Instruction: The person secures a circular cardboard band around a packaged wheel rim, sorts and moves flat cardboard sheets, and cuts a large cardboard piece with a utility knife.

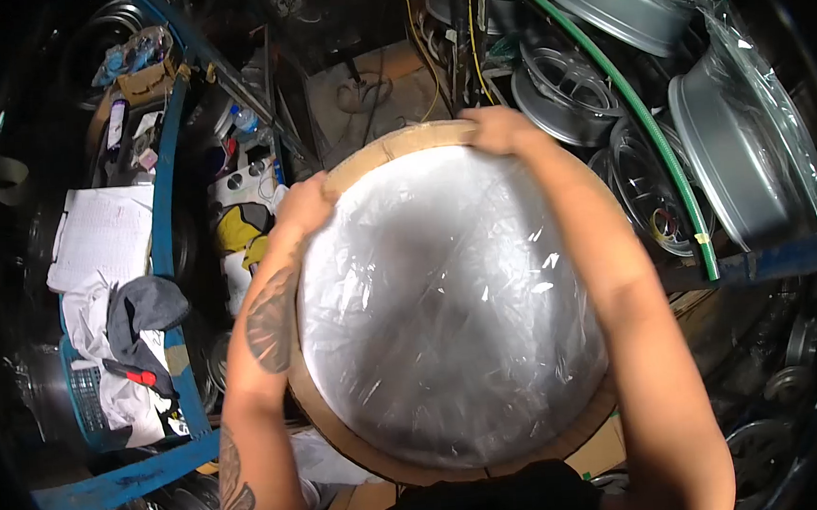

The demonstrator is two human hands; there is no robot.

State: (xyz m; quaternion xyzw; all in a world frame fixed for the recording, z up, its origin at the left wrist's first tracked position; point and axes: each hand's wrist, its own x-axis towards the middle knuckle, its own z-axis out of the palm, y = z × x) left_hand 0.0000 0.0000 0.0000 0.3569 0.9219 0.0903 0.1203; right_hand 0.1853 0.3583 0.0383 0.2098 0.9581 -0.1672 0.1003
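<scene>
Silver wheel rims crowd the right side of a dim workshop, some sheathed in clear plastic, as a green hose slants across in front of them. At left, a blue metal frame borders a stack of papers, a dark gray cloth and a red-handled tool lying on white fabric, beside a teal basket. Farther back, a small cardboard box holds plastic wrapping; a blue-capped bottle stands near a yellow-and-dark bundle.
</scene>
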